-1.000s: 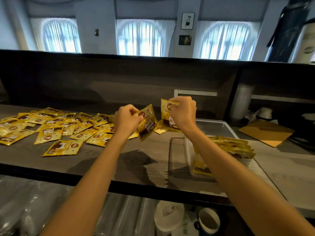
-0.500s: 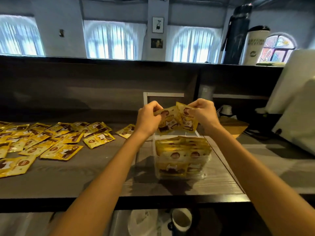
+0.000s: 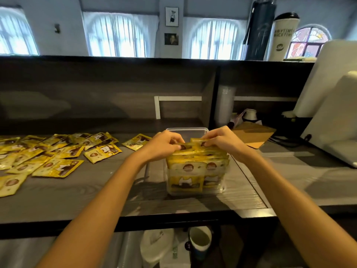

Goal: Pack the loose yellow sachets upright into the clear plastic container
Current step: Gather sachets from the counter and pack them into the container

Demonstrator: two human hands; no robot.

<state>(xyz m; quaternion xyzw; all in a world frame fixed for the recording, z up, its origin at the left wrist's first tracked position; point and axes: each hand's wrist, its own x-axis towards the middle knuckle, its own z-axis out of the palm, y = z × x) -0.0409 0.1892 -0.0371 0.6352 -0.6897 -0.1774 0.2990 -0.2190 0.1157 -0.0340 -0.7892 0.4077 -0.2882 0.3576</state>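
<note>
A clear plastic container [image 3: 195, 130] stands on the grey wooden counter in front of me, with several yellow sachets [image 3: 195, 171] upright in its near half. My left hand [image 3: 164, 145] pinches the top edge of one sachet [image 3: 182, 147] just behind that row. My right hand [image 3: 224, 141] pinches the top of another sachet [image 3: 200, 142] beside it. Both held sachets are partly down inside the container. Many loose yellow sachets [image 3: 58, 151] lie flat on the counter to the left.
A single sachet [image 3: 136, 142] lies just left of the container. A brown cardboard piece [image 3: 255, 132] lies to the right, and white equipment [image 3: 332, 117] stands at the far right. The counter's dark front edge [image 3: 173, 219] is close; cups sit on the shelf below.
Both hands have come down from above the container with a sachet each, and now hold them in the container behind the packed row. The view has turned right.
</note>
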